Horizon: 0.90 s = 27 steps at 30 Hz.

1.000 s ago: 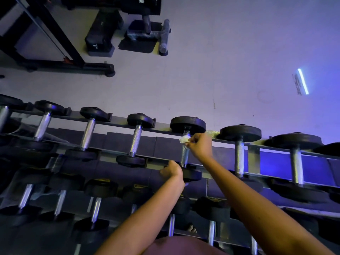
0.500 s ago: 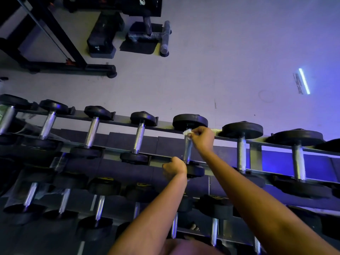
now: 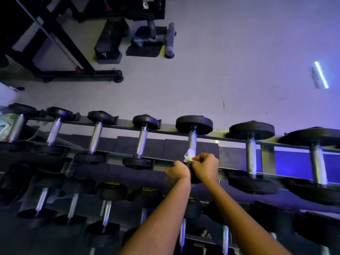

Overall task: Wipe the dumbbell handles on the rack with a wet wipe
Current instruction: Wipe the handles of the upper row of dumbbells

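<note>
The step in hand is the wiping stroke on one dumbbell (image 3: 194,124) in the top row of the rack (image 3: 221,134), the fifth from the row's 9 o'clock end. The right hand (image 3: 207,167) pinches the wet wipe (image 3: 189,156) between thumb and fingertips and presses it to the near end of the knurled handle (image 3: 192,139), just above the near head. The left hand (image 3: 177,172) sits just at 9 o'clock of the right, fingers curled at that near head, by the look of it steadying the dumbbell; whether it also catches the front rail I cannot tell.

The dumbbell lies across the two rails with its long axis running from 6 to 12 o'clock, far head toward 12, near head toward the person at 6. Its handle is bare metal above the wipe.

The next move, I judge, calls for either drawing the wipe back along the handle toward 12 o'clock, with the wrist turning to reach the underside, or lifting both hands to a neighbouring dumbbell, such as the heavier one (image 3: 251,157) at 3 o'clock.
</note>
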{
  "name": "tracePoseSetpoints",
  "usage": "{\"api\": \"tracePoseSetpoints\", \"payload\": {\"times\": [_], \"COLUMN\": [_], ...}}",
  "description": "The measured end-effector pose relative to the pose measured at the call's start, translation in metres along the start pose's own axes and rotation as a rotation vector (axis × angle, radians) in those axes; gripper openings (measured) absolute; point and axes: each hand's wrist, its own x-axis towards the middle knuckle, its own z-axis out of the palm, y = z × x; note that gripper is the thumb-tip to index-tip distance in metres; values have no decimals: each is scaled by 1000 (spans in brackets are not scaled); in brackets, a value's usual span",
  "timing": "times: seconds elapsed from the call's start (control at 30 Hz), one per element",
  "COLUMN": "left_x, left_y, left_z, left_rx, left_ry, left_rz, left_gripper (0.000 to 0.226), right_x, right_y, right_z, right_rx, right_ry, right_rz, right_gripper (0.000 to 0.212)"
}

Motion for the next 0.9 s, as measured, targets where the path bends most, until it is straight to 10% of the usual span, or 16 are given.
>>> {"api": "tracePoseSetpoints", "payload": {"times": [0.9], "left_x": [-1], "left_y": [-10], "left_z": [-3], "left_rx": [15], "left_ry": [-45], "left_rz": [158], "left_gripper": [37], "right_x": [-21], "right_y": [-1], "right_z": [-31], "right_rx": [58], "right_ry": [-35], "right_rz": [-115], "right_gripper": [8]}}
